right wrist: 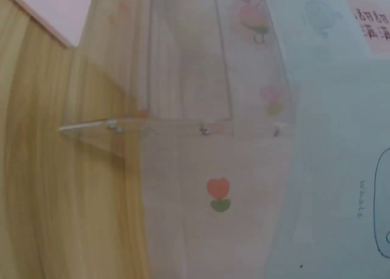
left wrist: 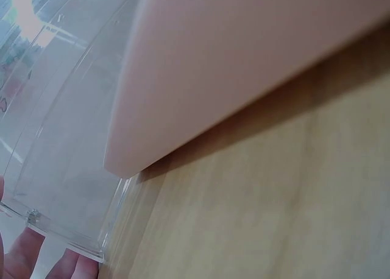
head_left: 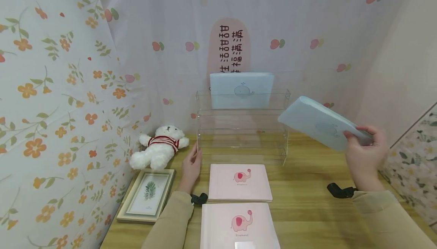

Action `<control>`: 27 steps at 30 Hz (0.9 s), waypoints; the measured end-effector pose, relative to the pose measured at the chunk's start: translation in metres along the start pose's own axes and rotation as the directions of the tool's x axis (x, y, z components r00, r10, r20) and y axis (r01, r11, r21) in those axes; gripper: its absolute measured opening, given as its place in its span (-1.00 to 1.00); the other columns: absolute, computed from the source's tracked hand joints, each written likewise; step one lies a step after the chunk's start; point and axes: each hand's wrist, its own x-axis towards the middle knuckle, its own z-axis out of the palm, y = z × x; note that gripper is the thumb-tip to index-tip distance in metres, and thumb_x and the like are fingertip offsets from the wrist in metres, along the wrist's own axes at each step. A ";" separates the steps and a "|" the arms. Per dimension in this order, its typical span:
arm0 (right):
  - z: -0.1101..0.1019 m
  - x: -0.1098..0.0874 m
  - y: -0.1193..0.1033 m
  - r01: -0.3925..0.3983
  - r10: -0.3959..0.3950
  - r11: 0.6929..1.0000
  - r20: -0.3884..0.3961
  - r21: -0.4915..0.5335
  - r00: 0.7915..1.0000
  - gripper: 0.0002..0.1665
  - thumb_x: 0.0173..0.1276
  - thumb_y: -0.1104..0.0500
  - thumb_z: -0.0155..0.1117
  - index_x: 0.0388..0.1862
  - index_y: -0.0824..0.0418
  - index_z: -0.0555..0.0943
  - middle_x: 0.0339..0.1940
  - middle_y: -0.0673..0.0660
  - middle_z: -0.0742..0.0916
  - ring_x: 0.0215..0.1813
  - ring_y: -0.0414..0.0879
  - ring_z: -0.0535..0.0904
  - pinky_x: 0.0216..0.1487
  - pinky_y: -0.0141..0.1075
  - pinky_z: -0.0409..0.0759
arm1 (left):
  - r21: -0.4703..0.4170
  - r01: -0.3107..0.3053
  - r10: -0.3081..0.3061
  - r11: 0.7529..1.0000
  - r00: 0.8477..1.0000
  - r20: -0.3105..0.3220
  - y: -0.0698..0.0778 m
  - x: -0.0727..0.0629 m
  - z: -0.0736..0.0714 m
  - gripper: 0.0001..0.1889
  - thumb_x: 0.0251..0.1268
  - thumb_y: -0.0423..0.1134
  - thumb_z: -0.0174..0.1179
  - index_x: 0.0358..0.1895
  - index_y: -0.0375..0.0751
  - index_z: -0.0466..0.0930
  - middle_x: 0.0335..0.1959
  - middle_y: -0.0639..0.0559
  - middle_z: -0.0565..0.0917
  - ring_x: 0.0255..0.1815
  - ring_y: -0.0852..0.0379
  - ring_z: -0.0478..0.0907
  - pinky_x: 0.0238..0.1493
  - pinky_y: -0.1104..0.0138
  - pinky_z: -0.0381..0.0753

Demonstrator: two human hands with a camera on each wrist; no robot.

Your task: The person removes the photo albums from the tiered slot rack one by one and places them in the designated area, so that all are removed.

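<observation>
My right hand (head_left: 367, 152) pinches a light blue photo album (head_left: 312, 123) by its right end, thumb on the cover. The album is tilted in the air beside the clear acrylic rack (head_left: 240, 139). Its whale drawing and the word "Whale" show in the right wrist view. Another light blue album (head_left: 242, 90) stands in the rack's top tier. At the rack's lower left side, my left hand (head_left: 191, 169) rests its fingers (left wrist: 24, 251) against the outer side panel. Two pink elephant albums, a farther one (head_left: 239, 182) and a nearer one (head_left: 240, 226), lie in front of the rack.
A white teddy bear (head_left: 159, 148) in a striped sweater sits to the left of the rack. In front of it lies a picture frame (head_left: 146, 196) with a leaf print. A patterned cloth (head_left: 164, 25) hangs behind the wooden table (head_left: 307, 211).
</observation>
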 end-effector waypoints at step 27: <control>0.007 0.007 0.069 -0.399 0.415 0.905 0.103 -0.145 0.904 -0.66 0.53 0.16 0.46 0.18 -0.19 0.72 0.04 -0.36 0.59 0.07 -0.36 0.47 -0.13 -0.56 0.51 | 0.000 0.003 -0.003 1.000 1.000 0.006 0.003 -0.001 -0.002 -0.47 0.74 -0.19 0.20 0.66 0.04 0.46 0.61 -0.15 0.54 0.46 -0.35 0.65 0.42 -0.15 0.70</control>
